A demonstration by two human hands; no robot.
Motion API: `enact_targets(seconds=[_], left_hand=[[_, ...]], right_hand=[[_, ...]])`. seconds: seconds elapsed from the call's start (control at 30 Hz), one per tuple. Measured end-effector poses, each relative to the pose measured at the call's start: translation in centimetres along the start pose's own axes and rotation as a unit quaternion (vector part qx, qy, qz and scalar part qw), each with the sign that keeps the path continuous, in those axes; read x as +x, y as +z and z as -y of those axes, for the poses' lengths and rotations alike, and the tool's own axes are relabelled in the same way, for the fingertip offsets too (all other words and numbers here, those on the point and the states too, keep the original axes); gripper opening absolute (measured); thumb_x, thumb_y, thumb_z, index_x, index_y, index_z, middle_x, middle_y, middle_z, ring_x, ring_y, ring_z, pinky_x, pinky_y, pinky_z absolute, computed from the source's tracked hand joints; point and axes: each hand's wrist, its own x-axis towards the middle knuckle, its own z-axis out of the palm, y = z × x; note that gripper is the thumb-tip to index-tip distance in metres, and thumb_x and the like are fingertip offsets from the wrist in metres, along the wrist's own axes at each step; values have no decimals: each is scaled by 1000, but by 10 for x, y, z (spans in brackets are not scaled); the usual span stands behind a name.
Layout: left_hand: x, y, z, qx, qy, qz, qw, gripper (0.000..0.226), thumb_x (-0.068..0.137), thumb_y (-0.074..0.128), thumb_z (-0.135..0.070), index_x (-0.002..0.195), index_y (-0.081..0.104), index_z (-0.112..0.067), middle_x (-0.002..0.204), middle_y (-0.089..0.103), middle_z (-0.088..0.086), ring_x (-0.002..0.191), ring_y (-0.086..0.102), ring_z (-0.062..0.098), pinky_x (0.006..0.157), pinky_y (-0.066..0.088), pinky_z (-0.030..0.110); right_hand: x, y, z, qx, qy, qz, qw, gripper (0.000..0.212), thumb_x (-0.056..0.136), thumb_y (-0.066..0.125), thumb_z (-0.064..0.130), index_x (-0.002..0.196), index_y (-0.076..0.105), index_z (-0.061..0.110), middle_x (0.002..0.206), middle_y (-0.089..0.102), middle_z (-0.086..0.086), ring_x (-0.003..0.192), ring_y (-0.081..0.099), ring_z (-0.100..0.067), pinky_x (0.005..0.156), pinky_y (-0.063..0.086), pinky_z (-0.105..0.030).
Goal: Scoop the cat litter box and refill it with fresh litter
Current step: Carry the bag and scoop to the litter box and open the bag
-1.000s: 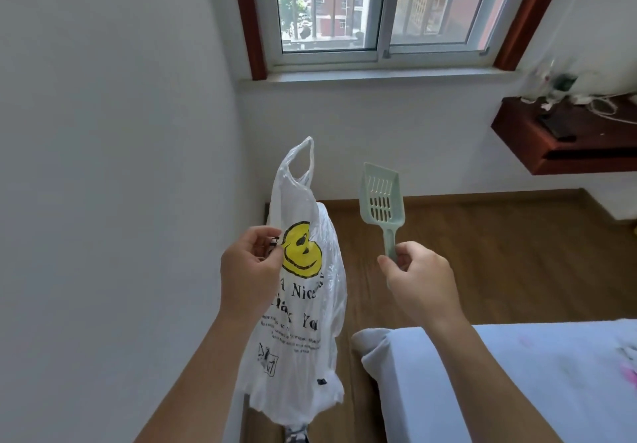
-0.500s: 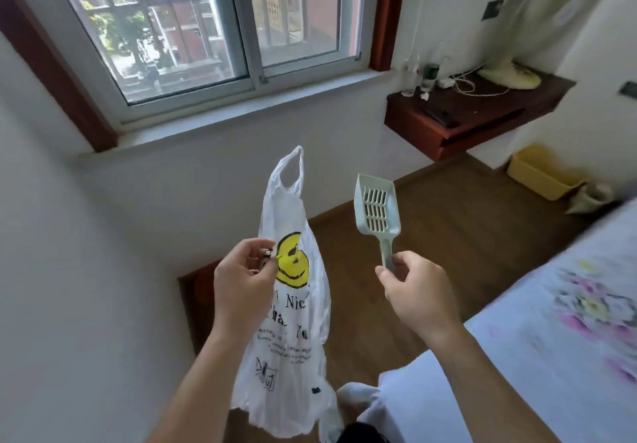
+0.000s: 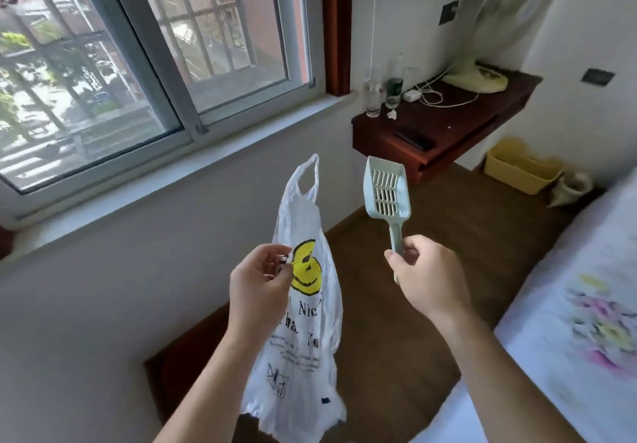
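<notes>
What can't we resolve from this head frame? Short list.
- Yellow bin, head view: its inside is hidden by its own rim, so whether it holds litter can't be told.
- Plastic bag: bottom cut off by the lower edge; text partly covered by the left hand.
- Scoop: handle end buried in the right hand.
- Bed cover: print motion-blurred.
- Bottles on the shelf: labels too small.

You hold a pale green slotted plastic litter scoop (image 3: 386, 193) upright by its handle, pan up and tipped slightly left, right of a thin white plastic carrier bag (image 3: 303, 318) with a yellow smiley face, which hangs limp, one handle loop standing up. A yellow plastic rectangular tub (image 3: 521, 166) sits far right on the floor.
</notes>
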Motion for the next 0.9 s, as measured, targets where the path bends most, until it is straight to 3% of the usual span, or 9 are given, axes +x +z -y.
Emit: enact_targets(seconds=[0.2, 0.37, 0.57, 0.73, 0.9], left_hand=[[78, 62, -16, -9, 18, 68, 997, 29, 83, 67, 2, 88, 71, -26, 74, 68, -2, 67, 62, 9, 60, 48, 14], [143, 132, -26, -20, 41, 143, 989, 29, 82, 66, 0, 88, 70, -28, 77, 69, -3, 69, 64, 7, 62, 48, 12], [216, 226, -52, -41, 73, 246, 966, 28, 82, 66, -2, 89, 70, -29, 75, 68, -7, 71, 64, 7, 63, 48, 13], [239, 297, -72, -39, 94, 330, 939, 28, 83, 65, -5, 88, 68, -32, 74, 68, -4, 69, 63, 12, 64, 50, 24], [251, 389, -97, -44, 115, 400, 908, 28, 85, 65, -4, 88, 68, -32, 73, 67, -4, 65, 61, 10, 61, 49, 24]], right_hand=[[57, -11, -25, -13, 60, -41, 997, 16, 90, 65, 41, 89, 66, 25, 73, 67, 15, 65, 66, -6, 61, 57, -24], [105, -28, -44, -39, 126, -95, 987, 14, 90, 65, 39, 85, 63, 27, 71, 67, 14, 63, 63, -3, 52, 40, -15], [166, -55, -65, -65, 213, -177, 959, 16, 89, 65, 37, 79, 62, 25, 65, 66, 9, 63, 64, -10, 56, 51, -30], [177, -76, -90, -63, 289, -205, 933, 22, 89, 65, 35, 71, 55, 26, 63, 62, 8, 60, 58, -9, 51, 38, -26], [205, -113, -138, -56, 352, -261, 897, 28, 88, 66, 32, 67, 51, 24, 65, 61, 7, 62, 56, -10, 56, 39, -27]])
